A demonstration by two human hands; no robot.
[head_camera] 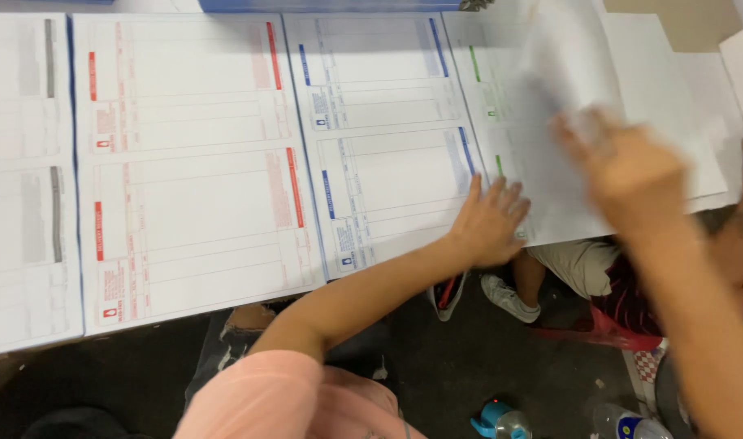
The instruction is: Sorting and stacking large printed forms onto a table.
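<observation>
The left hand (489, 221) lay flat, fingers spread apart, at the centre right of the frame, pressing on the near edge of the green-printed sheet stack (501, 122) where it met the blue-printed sheet stack (383, 130). The right hand (627, 175), blurred at the right of the frame, was raised over the green stack with a loose white sheet (566, 57) lifted above it; whether its fingers were pinched on that sheet could not be told through the blur.

The lifted sheet rose toward the top of the frame, its long axis running from lower right to upper centre, tilted a little leftward against the stacks beneath. The stacks themselves lay side by side with their long axes running from the bottom toward the top of the frame: a grey-printed stack (22, 171) at the far left, a red-printed stack (192, 162) beside it, then blue, then green.

Under the table edge, at lower right, another person's leg and white shoe (509, 297) showed beside a red stool (599, 329).
</observation>
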